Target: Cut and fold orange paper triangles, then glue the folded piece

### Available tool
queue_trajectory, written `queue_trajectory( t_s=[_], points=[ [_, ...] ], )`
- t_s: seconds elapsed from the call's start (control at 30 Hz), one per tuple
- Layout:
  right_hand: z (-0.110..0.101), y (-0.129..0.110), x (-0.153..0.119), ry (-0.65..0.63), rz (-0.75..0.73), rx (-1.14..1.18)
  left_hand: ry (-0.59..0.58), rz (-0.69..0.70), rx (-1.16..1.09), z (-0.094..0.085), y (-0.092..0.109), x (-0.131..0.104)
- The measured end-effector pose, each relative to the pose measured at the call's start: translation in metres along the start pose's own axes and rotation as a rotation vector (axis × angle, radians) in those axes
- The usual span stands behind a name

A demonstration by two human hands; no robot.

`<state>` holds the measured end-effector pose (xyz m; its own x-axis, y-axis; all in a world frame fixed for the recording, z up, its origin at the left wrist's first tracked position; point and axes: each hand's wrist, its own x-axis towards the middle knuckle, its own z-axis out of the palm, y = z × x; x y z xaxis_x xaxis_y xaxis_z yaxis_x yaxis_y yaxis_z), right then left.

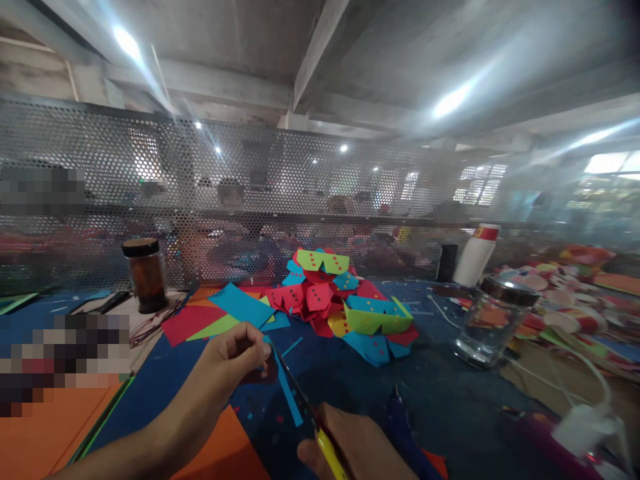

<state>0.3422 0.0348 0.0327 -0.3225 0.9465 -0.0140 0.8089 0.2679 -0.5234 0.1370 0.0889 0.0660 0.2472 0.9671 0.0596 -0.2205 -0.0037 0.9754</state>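
A narrow blue paper strip (pixel 289 393), its long edges nearly straight, slants over the front half of the bench (pixel 443 390).
The left hand (pixel 235 357) pinches its upper end; the right hand (pixel 361 441) grips yellow-handled scissors (pixel 329 451), partly hiding them, blades alongside the strip. Toward the back edge rises a heap of dotted, folded papers (pixel 319 300); 1 clear jar (pixel 483 333) stands toward the right edge, 1 dark-lidded jar (pixel 146 277) toward the back-left corner.
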Motion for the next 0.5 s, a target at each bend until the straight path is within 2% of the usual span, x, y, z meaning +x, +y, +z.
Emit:
queue_trajectory(
  t_s=[0.27, 0.5],
  points=[
    [-0.0031, 0.0024, 0.0015, -0.005, -0.017, 0.151, 0.006, -0.009, -0.011, -0.0005, -0.0035, 0.0025],
    [0.0008, 0.0044, -0.005, 0.013, -0.019, 0.784, -0.003, -0.015, -0.027, 0.0009, -0.0047, -0.0021]
  ],
)
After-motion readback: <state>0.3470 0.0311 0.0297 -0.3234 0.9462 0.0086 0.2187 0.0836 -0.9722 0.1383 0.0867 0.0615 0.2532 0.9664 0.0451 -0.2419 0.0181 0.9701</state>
